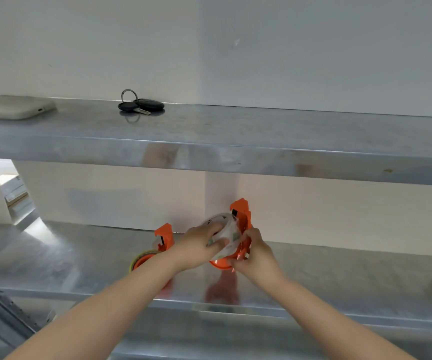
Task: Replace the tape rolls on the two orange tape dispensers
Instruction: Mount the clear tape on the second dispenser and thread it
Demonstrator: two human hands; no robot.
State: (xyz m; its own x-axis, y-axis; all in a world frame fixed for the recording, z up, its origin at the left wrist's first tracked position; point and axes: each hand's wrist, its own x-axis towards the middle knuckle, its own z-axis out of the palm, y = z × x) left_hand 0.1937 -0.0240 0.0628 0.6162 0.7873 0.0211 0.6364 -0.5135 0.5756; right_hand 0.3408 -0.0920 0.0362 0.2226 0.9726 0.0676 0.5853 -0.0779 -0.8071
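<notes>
I take this for a storeroom or workshop: I'm facing bare metal shelves point(235, 131) against a plain white wall point(313, 48), with keys point(141, 105) and orange tape dispensers point(241, 214) on them.

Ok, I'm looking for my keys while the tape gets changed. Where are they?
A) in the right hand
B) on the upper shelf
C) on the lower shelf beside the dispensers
B: the keys lie on the upper shelf, above both hands.
</notes>
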